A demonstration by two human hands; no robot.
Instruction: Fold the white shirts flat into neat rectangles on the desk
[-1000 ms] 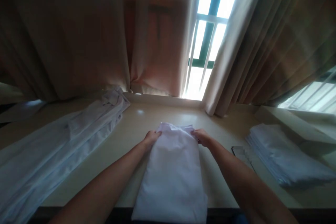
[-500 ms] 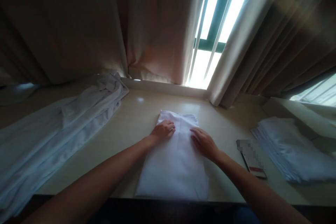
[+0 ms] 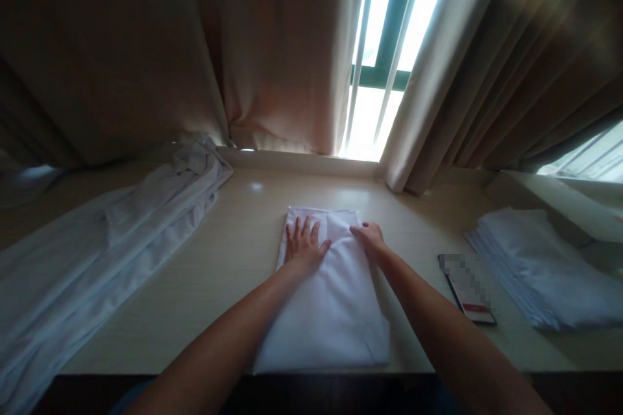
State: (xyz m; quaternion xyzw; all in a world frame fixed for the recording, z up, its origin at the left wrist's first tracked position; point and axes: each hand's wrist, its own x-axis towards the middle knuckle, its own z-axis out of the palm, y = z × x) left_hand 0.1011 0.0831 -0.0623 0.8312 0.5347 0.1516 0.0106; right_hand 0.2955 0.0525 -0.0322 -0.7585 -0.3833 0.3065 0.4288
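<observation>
White cloth (image 3: 335, 318): smooth, creased, folded oblong
Left hand (image 3: 305, 245): splayed flat atop, unclenched
Right hand (image 3: 372, 238): at edge, cannot tell if pinching

A pale, smooth table with a faint wood grain (image 3: 209, 259) carries everything, its near edge straight, a low pale ledge (image 3: 302, 161) running along its far edge. At the left, a long, rumpled heap of white fabric (image 3: 97, 253) slants from the far edge to the near edge and spills over it. In the middle, a folded rectangle of white cloth (image 3: 335, 318) lies flat, its lower end at the near edge. Right of it lies a thin, dark-rimmed rectangular phone (image 3: 474, 308), partly pixelated. Beside the phone, toward the right, sits a layered stack of folded white cloths (image 3: 545, 272).
</observation>
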